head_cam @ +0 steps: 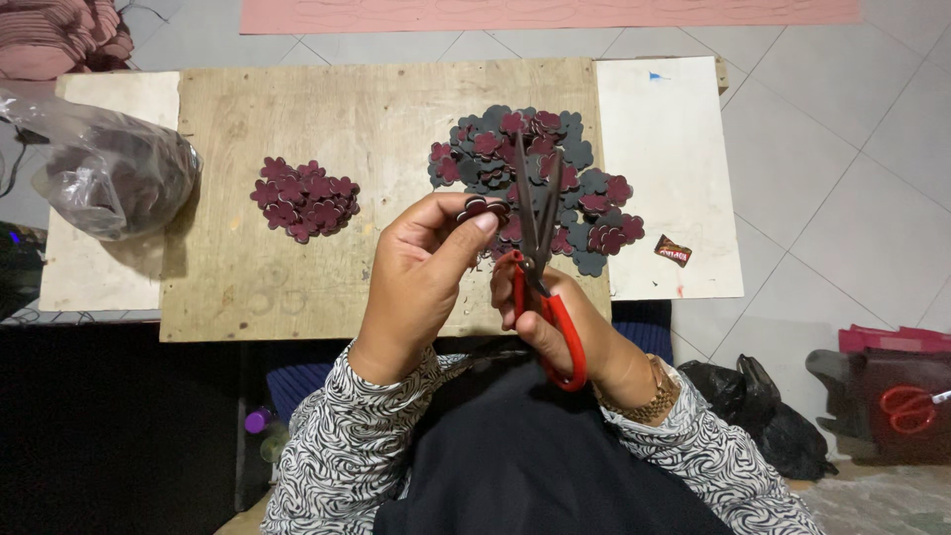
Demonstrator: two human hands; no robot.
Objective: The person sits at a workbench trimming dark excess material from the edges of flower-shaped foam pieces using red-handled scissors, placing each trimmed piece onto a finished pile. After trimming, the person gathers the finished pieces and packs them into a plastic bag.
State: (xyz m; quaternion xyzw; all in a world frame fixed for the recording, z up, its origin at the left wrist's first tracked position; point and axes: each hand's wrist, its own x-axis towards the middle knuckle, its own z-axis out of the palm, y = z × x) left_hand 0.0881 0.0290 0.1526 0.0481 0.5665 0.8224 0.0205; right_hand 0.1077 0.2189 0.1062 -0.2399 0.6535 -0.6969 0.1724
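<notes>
My left hand (421,272) pinches a small maroon flower-shaped cutout (476,206) between thumb and fingers above the wooden board (386,109). My right hand (555,322) grips red-handled scissors (540,263), their dark blades parted and pointing away, right beside the cutout. Behind the blades lies a large heap of dark grey and maroon flower pieces (540,178). A smaller pile of maroon flower pieces (305,198) sits left of my hands on the board.
A clear plastic bag of dark material (109,173) rests at the left edge. A white board (669,168) with a small wrapped sweet (673,251) lies to the right. Black bags (773,416) and another pair of red scissors (909,406) sit on the tiled floor.
</notes>
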